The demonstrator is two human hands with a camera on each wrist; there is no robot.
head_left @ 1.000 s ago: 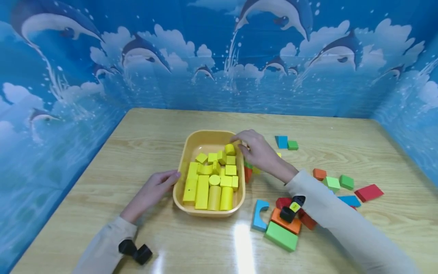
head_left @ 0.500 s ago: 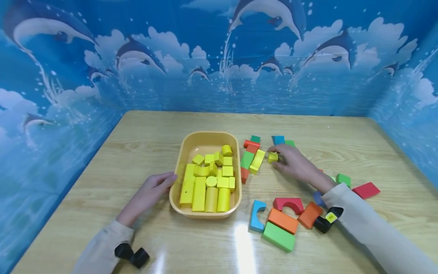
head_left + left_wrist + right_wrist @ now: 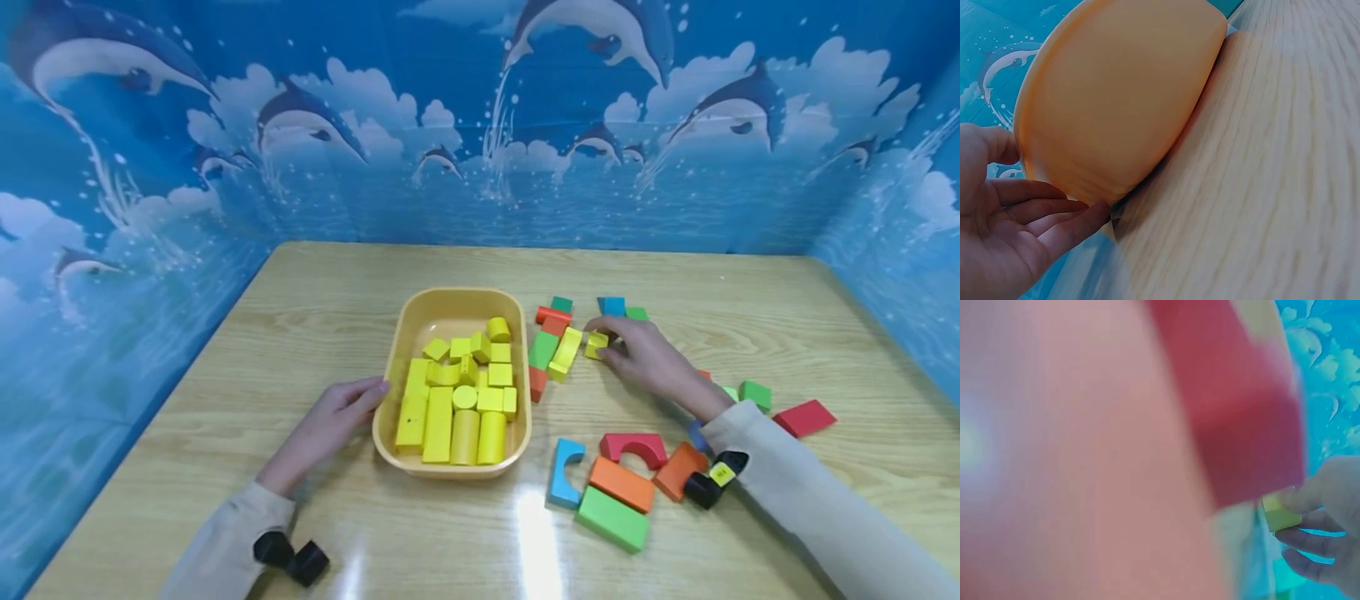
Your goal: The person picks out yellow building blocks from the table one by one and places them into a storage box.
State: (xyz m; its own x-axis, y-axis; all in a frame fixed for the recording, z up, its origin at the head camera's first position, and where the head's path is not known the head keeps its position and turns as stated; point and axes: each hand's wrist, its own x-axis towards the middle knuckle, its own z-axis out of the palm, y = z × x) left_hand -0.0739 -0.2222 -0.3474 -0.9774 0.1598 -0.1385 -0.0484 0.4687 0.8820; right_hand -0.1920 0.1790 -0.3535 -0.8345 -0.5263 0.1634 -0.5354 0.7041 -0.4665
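Note:
My left hand [image 3: 348, 408] holds the near-left side of a yellow-orange plastic tray [image 3: 385, 433], thumb at the rim. In the left wrist view, the fingers [image 3: 1063, 234] of that hand lie against the tray's outer wall [image 3: 1122, 94], low near the table. Inside the tray are several yellow building blocks [image 3: 437, 425], among them cuboids, cylinders and small cubes. Right of the tray, my right hand [image 3: 645, 358] pinches a small yellow block [image 3: 596, 345] between thumb and fingers. The right wrist view shows this yellow block [image 3: 1280, 515] at the fingertips.
A yellow bridge-shaped block [image 3: 565, 354] lies beside green [image 3: 543, 350] and red blocks along the tray's right side. Nearer me are a blue arch [image 3: 564, 475], a red arch [image 3: 633, 447], orange blocks [image 3: 621, 483] and a green block [image 3: 612, 518]. A red block [image 3: 805, 418] lies farther right.
My right hand has moved right from the tray's far-right rim to the small yellow block and has taken hold of it. My left hand has stayed at the tray.

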